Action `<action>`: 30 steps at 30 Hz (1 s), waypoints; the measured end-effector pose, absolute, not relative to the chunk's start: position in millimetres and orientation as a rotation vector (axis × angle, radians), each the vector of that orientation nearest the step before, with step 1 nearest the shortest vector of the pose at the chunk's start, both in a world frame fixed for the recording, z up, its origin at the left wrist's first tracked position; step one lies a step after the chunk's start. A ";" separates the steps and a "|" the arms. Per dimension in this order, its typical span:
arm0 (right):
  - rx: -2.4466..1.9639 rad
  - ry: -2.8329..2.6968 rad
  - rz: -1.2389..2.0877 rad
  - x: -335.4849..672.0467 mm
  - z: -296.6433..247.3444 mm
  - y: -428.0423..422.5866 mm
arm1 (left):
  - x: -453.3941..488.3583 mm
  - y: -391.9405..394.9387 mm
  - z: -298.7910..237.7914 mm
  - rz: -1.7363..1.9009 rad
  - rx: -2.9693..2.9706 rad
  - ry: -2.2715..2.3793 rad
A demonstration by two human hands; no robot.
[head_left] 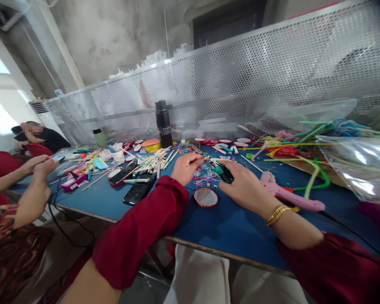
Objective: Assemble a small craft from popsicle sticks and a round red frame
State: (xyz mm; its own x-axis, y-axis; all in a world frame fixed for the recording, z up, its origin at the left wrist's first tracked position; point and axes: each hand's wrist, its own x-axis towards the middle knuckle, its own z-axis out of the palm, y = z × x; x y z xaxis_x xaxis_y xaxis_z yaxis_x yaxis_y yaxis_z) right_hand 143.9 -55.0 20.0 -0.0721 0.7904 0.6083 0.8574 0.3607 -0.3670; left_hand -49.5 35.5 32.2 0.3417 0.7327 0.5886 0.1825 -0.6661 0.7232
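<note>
My left hand [186, 167] rests on the blue table [240, 228], fingers curled, pinching a thin light stick [200, 159] that points right. My right hand [244, 185] is closed over a dark green-and-black tool [223, 172], whose tip meets the stick. Both arms wear dark red sleeves; a gold bracelet [278, 214] circles the right wrist. Just below the hands lies a small round red-rimmed lid [205, 197], and a tangle of coloured rubber bands [202, 175] sits between them.
A pink glue gun [288, 195] lies right of my right hand. A black bottle [164, 123], sticks [152, 160], phones [138, 190] and round lids litter the table. Plastic bags of coloured tubes [319, 139] stand at right. Another person's hands [39, 166] work at left. A perforated metal screen [240, 84] backs the table.
</note>
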 end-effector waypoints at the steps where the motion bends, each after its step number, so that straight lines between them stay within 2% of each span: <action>1: -1.434 -1.862 -0.111 144.1 19.5 -54.7 | -49.6 35.5 32.2 1.316 2.072 0.792; 15: -1.403 -1.862 -0.102 143.5 19.7 -55.9 | -48.9 35.7 28.3 1.328 2.094 0.790; 30: -1.567 -1.841 -0.061 137.5 28.6 -63.9 | -46.7 32.0 27.4 1.286 2.065 0.756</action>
State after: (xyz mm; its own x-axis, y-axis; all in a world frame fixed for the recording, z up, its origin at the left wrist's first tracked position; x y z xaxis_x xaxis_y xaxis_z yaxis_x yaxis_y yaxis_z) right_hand 137.5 -63.9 28.6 -0.0155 0.8464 0.5323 0.8796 0.2647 -0.3953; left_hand -46.7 32.0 27.4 0.3731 0.7225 0.5820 0.1571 -0.6674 0.7279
